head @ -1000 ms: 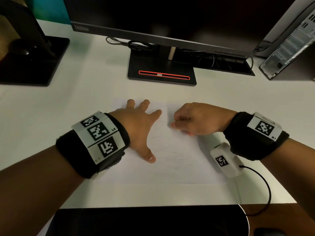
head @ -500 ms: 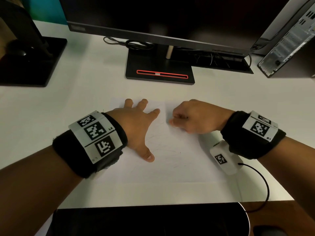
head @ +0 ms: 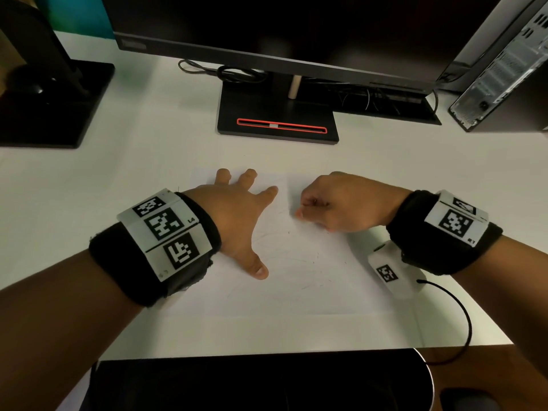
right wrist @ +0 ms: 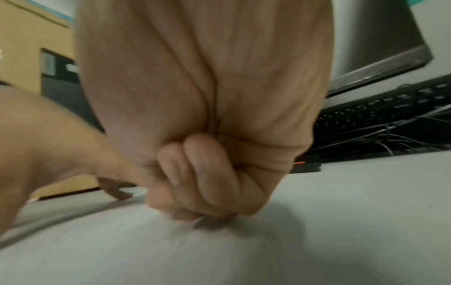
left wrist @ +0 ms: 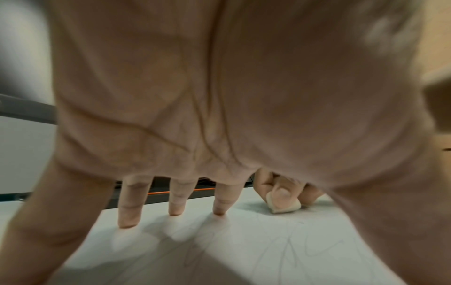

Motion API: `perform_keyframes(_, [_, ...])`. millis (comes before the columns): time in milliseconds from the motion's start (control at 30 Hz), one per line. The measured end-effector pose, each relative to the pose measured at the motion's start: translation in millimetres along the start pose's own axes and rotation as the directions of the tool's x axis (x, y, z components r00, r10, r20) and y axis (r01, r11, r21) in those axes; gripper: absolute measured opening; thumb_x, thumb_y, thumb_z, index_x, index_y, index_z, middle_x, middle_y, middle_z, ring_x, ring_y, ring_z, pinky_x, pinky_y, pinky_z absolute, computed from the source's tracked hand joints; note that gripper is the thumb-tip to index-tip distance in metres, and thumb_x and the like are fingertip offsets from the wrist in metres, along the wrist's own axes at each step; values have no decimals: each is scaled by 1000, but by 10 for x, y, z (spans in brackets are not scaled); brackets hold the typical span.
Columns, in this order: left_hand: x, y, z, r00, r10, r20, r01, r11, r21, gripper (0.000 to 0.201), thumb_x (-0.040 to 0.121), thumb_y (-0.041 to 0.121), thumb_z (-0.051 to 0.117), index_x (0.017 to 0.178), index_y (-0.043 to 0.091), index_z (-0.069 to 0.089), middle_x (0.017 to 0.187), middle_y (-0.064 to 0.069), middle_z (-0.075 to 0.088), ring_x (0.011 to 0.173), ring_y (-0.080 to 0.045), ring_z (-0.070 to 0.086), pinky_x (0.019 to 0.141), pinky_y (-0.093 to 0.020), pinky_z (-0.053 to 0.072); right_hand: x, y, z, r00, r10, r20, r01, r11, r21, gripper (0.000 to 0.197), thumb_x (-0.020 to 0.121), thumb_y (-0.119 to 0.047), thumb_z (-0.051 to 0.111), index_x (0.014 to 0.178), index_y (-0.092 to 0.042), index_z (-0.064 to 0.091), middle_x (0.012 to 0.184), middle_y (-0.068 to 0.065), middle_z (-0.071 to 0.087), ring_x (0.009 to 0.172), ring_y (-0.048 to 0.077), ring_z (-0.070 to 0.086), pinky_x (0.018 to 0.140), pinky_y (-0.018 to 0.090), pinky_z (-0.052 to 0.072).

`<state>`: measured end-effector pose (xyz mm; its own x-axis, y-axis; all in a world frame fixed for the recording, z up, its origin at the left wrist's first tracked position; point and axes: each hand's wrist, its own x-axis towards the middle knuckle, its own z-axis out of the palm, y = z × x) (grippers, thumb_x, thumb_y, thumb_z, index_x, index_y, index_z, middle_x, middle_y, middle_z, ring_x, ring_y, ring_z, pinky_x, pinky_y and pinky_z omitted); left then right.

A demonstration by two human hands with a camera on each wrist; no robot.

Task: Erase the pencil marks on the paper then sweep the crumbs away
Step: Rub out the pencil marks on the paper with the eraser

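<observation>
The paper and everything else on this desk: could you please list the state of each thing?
paper: flat on the desk, faint pencil marks left.
eraser: pinched in the right hand, its tip on the paper.
left hand: fingers spread, pressing the paper down.
right hand: curled round the eraser.
monitor: screen dark.
desk: white, carries the paper.

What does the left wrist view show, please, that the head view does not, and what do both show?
Only the left wrist view shows the small white eraser pinched in the right hand. Only the head view shows the black monitor stand with its red slot, the silver computer tower and both tagged wristbands. Both show the left hand spread flat on the white paper sheet with faint pencil marks.
</observation>
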<state>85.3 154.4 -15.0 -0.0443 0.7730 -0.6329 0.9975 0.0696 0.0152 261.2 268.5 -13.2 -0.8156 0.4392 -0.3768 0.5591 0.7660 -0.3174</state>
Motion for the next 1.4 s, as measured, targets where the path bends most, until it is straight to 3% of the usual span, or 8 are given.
perform_keyframes(167, [14, -10, 8, 1000, -2, -5, 2, 1000, 2, 142, 55, 78, 78, 155, 42, -15, 164, 5, -22, 150, -35, -13, 110, -57, 38, -105, -81, 56, 989, -30, 144, 27, 999, 17, 46, 99, -48, 52, 70, -13, 57, 59, -3, 64, 50, 5, 50, 58, 25, 43])
perform_keyframes(533, [20, -23, 22, 1000, 1, -1, -1, 1000, 2, 142, 54, 79, 78, 154, 43, -17, 164, 4, -23, 150, -35, -13, 111, -57, 37, -148, -34, 68, 999, -23, 43, 22, 999, 30, 46, 100, -45, 52, 69, -12, 56, 58, -2, 62, 51, 6, 49, 57, 23, 39])
perform_keyframes(667, [21, -22, 17, 1000, -2, 0, 2, 1000, 3, 142, 55, 78, 78, 154, 43, -17, 164, 4, -23, 151, -34, -13, 112, -57, 36, -200, -104, 114, 987, -49, 151, 45, 998, 32, 46, 99, -47, 53, 70, -12, 56, 60, 0, 65, 50, 5, 49, 55, 21, 42])
perform_keyframes(800, [23, -20, 16, 1000, 0, -4, 0, 1000, 7, 142, 55, 78, 78, 155, 43, -16, 164, 4, -23, 151, -34, -12, 112, -57, 36, -138, -23, 65, 1000, -31, 5, 31, 1000, -5, 45, 101, -45, 52, 66, -17, 53, 58, -4, 59, 53, 7, 49, 59, 23, 38])
perform_keyframes(967, [25, -19, 13, 1000, -8, -1, 8, 1000, 11, 142, 54, 79, 78, 154, 44, -17, 164, 5, -23, 151, -34, -12, 112, -57, 36, -233, -83, 114, 986, -56, 159, 54, 998, 21, 45, 100, -46, 52, 70, -14, 57, 60, -1, 63, 52, 6, 49, 56, 19, 42])
perform_keyframes(1100, [39, -28, 21, 1000, -4, -5, 4, 1000, 21, 143, 52, 80, 78, 154, 44, -17, 163, 5, -22, 150, -34, -9, 109, -57, 39, -240, -28, 109, 998, -64, 23, 64, 998, 1, 47, 101, -46, 50, 65, -16, 51, 58, -2, 56, 53, 9, 48, 59, 24, 39])
perform_keyframes(1233, [51, -37, 28, 1000, -1, -10, 2, 1000, 20, 144, 50, 81, 77, 154, 45, -16, 163, 5, -21, 150, -34, -9, 108, -57, 40, -332, -100, 184, 981, -96, 170, 88, 995, 52, 46, 100, -47, 51, 71, -11, 57, 60, 0, 62, 51, 7, 49, 56, 21, 44])
perform_keyframes(1400, [53, -46, 31, 1000, 4, -18, -3, 1000, 28, 144, 50, 83, 76, 154, 45, -16, 163, 6, -20, 150, -34, -7, 107, -56, 41, -332, -59, 174, 994, -109, 28, 110, 994, -9, 45, 101, -43, 51, 68, -13, 52, 56, -2, 52, 53, 12, 45, 58, 26, 37])
